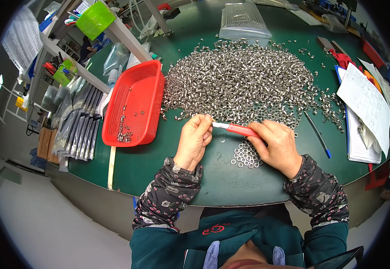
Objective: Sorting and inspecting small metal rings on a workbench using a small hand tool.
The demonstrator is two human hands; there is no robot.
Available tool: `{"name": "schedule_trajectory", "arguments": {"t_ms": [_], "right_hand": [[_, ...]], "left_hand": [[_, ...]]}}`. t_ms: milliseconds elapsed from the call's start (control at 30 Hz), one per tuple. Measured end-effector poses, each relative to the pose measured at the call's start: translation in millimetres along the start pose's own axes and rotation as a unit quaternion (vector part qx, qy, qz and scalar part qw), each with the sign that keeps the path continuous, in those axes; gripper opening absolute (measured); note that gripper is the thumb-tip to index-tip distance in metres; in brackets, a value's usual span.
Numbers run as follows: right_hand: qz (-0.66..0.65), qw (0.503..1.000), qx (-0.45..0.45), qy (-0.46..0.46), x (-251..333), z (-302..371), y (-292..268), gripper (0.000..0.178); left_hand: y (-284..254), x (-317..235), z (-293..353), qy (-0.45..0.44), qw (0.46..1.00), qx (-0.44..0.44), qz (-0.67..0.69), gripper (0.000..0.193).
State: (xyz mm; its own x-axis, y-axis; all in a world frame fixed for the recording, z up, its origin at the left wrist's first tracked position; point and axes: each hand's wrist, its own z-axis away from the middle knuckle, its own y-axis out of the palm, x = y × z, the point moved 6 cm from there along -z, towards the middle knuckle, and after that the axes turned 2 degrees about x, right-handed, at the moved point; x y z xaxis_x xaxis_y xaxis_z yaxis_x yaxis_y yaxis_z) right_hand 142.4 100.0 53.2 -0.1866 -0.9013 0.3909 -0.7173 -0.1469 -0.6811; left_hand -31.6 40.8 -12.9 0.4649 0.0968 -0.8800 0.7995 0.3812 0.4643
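My right hand [276, 145] is wrapped round the red handle of a small knife [242, 130]. Its pale blade points left, up to the fingertips of my left hand [196, 138]. That hand is closed in a pinch, and whatever sits between its thumb and finger is too small to make out. Below the knife, a small group of metal rings [247, 154] lies flat on the green table, close under my right hand. Thin dark curled scraps [219, 155] lie between my hands. Behind them spreads a big heap of shiny short metal sleeves [244, 76].
Left of the heap stands a red plastic basket [154, 96] with a few metal pieces inside. On the right are a pen [317, 133] and a clipboard with papers [366, 103]. A bagged stack [244, 20] lies at the back. Wrapped dark parts [81, 130] line the left edge.
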Motion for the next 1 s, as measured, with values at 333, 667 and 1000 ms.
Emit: {"name": "schedule_trajectory", "arguments": {"t_ms": [333,667,1000], "right_hand": [[0.016,1.000,0.000,-0.014,0.9,0.4,-0.6,0.021],[0.044,0.998,0.005,-0.033,3.1,0.5,-1.6,0.023],[0.009,0.999,0.006,-0.032,1.0,-0.2,-1.9,0.022]], "left_hand": [[1.8,-1.2,1.0,-0.009,1.000,-0.010,-0.001,0.015],[-0.8,0.7,-1.0,-0.020,1.000,-0.007,-0.009,0.017],[0.6,3.8,0.1,-0.050,0.998,0.003,0.023,0.019]]}}
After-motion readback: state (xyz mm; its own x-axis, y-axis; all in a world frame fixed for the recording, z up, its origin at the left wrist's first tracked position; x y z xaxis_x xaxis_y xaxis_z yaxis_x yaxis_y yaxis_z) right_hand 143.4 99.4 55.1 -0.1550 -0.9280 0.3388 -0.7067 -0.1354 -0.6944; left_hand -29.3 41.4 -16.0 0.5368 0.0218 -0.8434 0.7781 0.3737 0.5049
